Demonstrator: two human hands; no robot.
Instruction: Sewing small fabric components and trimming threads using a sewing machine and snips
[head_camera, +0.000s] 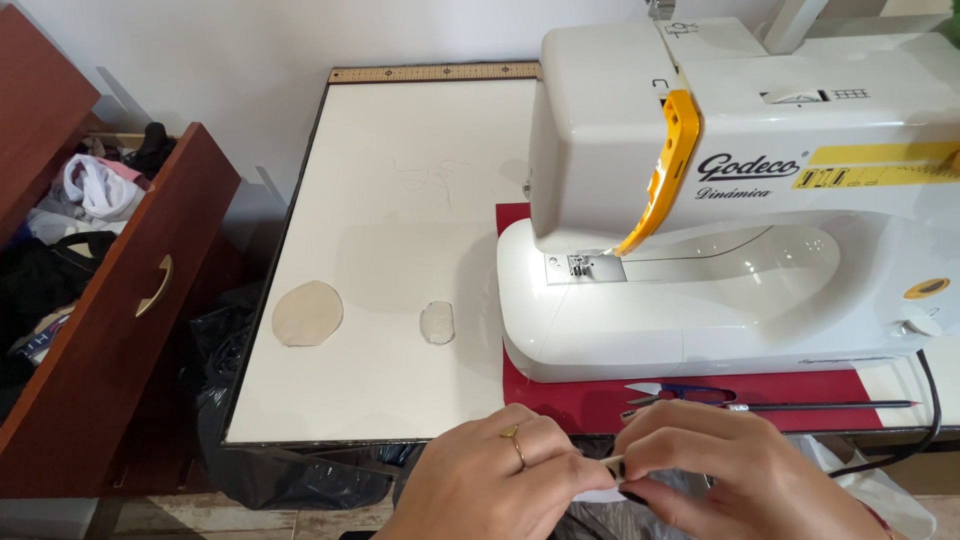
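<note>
Both hands, left hand (490, 480) and right hand (740, 480), pinch a small white scrap (603, 492) between closed fingers below the worktop (400, 200) edge, near the sewing machine (730, 200); it looks light, limp, best held by its edges.

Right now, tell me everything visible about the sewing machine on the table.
The sewing machine is a white, glossy plastic body with a yellow curved trim strip on its head and a yellow band on the front. It stands upright on a red mat at the table's right side. The needle area is lit above a metal plate. A knob sits at lower right. Neither hand touches it.
</note>
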